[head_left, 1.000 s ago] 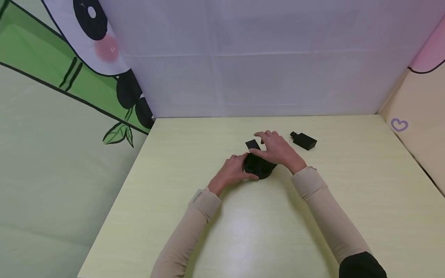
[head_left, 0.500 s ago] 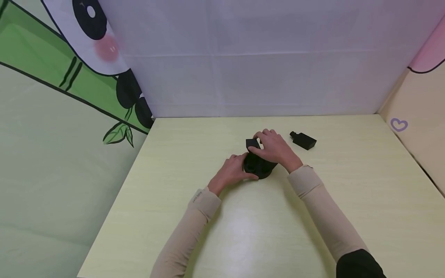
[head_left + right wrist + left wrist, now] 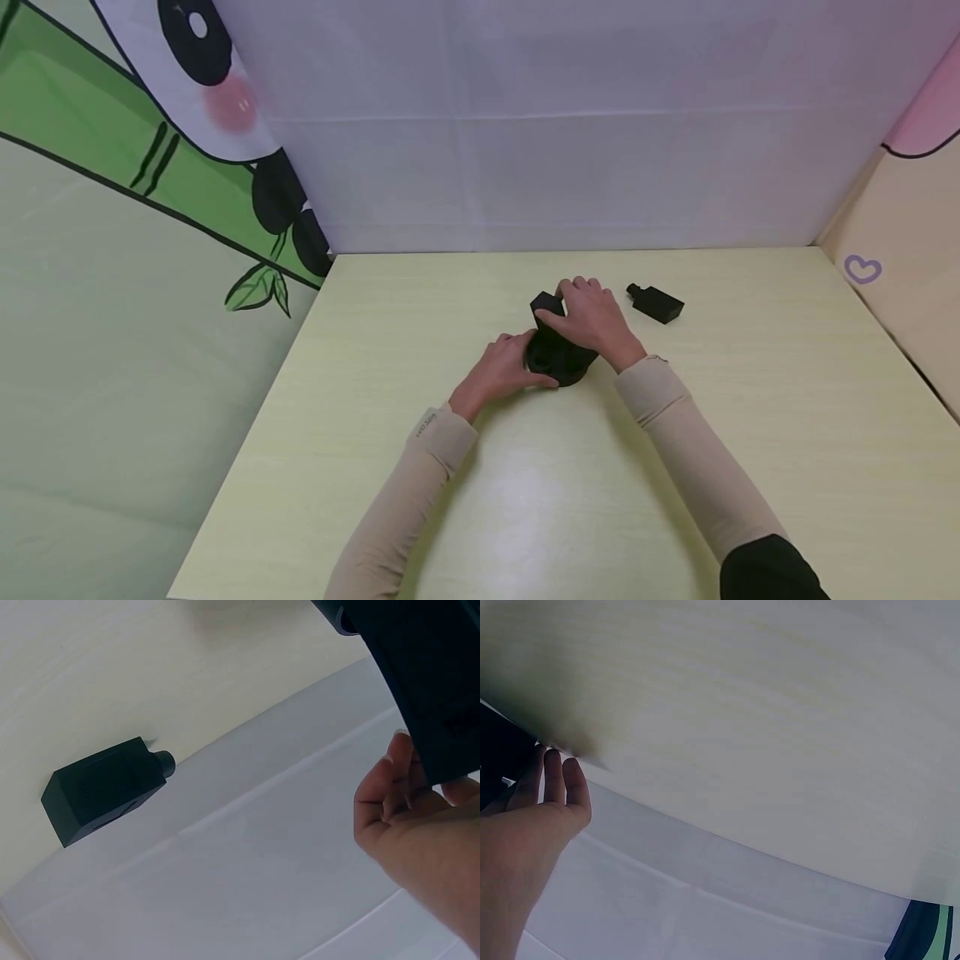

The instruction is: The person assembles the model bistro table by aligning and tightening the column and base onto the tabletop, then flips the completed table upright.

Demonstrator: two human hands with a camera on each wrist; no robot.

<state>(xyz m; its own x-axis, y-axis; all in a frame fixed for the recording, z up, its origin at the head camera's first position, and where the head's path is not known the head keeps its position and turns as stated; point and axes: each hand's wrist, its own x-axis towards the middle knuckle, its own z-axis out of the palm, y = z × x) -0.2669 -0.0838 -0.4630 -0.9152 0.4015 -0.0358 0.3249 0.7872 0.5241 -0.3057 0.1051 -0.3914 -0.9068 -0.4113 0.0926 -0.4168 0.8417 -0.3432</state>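
My left hand (image 3: 498, 367) grips a dark, rounded object (image 3: 557, 360) near the table's middle, thumb in front and fingers behind. In the left wrist view its fingers (image 3: 576, 784) curl beside a black shape (image 3: 504, 746) at the left edge. A black rectangular block (image 3: 547, 302) stands tilted just above the rounded object, overlapping it in the head view. My right hand (image 3: 594, 318) holds this block, thumb on the near side, fingers curled on the far side. The right wrist view shows the block (image 3: 431, 682) large at top right, covering part of the fingers.
A black rectangular bottle (image 3: 656, 304) with a short round neck lies on its side on the pale wooden table (image 3: 375, 333), right of my right hand. A lilac cloth (image 3: 570, 167) rises behind the table's far edge, with printed cloths left and right.
The black block has turned and tipped in my right hand, so its side faces show more. That hand has shifted slightly left and away from me. My left hand stays put.
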